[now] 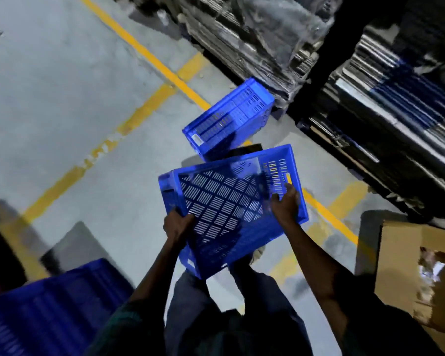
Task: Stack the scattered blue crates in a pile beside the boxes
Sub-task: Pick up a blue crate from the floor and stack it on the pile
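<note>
Stacks of flattened cardboard (280, 39) tower along the far side, well beyond the held crate (231, 209). That blue crate hangs tilted in the air, its open top facing the person. Just past it a second blue crate (229, 119) sits upturned on the floor, and more blue crates (49, 312) lie blurred to its near left. The left hand (177, 227) grips its near rim; the right hand (285, 204) curls over its side wall
</note>
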### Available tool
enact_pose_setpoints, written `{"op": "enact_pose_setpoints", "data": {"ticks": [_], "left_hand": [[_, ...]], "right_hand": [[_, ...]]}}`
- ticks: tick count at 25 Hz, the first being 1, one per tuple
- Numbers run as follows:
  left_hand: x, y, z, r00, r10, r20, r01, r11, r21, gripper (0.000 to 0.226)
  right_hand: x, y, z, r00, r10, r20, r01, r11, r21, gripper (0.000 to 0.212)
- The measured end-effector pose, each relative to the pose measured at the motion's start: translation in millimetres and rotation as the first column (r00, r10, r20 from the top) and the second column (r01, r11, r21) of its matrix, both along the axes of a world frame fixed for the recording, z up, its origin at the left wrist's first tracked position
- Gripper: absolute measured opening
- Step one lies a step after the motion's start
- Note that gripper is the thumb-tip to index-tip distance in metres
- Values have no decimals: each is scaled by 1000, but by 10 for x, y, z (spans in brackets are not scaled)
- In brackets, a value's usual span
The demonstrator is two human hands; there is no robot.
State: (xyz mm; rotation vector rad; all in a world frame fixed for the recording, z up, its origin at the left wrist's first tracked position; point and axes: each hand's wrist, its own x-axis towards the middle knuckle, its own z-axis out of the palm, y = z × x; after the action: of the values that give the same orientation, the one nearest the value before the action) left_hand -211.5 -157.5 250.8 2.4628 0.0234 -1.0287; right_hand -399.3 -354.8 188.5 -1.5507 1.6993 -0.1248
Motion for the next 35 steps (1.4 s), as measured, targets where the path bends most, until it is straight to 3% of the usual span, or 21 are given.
{"op": "enact_pose_setpoints", "data": {"ticks": [6, 12, 16, 22, 24, 26, 28, 31, 33, 35], "left_hand": [[95, 818, 332, 988, 84, 132, -76, 995, -63, 53], [267, 1585, 530, 938, 320, 133, -300, 942, -150, 20], [246, 2162, 712, 896, 415, 157, -383, 902, -197, 28], [-10, 2942, 957, 785, 594, 177, -560, 802, -207, 30], [-203, 3147, 1007, 716, 671, 192, -633, 740, -226, 37], [-477, 3275, 1040, 624, 751, 214, -715, 660, -230, 51], [-822, 3294, 1080, 506, 830, 236, -788, 556, -266, 56], [-1269, 3159, 1224, 319, 903, 288, -872, 399, -284, 42], [-1480, 2996, 1277, 210, 922, 325, -902, 311, -300, 33], [-1637, 2844, 1344, 85, 926, 367, -924, 211, -318, 22]], "right_hand": [[-62, 90, 207, 986, 100, -131, -98, 995, 22, 56], [163, 541, 203, 950, 252, -182, -231, 964, 130, 68], [426, 918, 280, 931, 336, -141, -320, 940, 121, 83], [1064, 1219, 497, 914, 401, -54, -384, 903, 195, 79], [1213, 1257, 531, 898, 436, 55, -432, 852, 295, 66], [1337, 1267, 548, 880, 405, 249, -476, 763, 437, 33], [1512, 1214, 578, 863, 398, 310, -504, 703, 502, 19], [1691, 1155, 583, 765, 573, 293, -635, 599, 487, 24], [1785, 1089, 646, 718, 621, 314, -691, 585, 425, 34], [1864, 1031, 723, 590, 751, 297, -803, 507, 312, 30]]}}
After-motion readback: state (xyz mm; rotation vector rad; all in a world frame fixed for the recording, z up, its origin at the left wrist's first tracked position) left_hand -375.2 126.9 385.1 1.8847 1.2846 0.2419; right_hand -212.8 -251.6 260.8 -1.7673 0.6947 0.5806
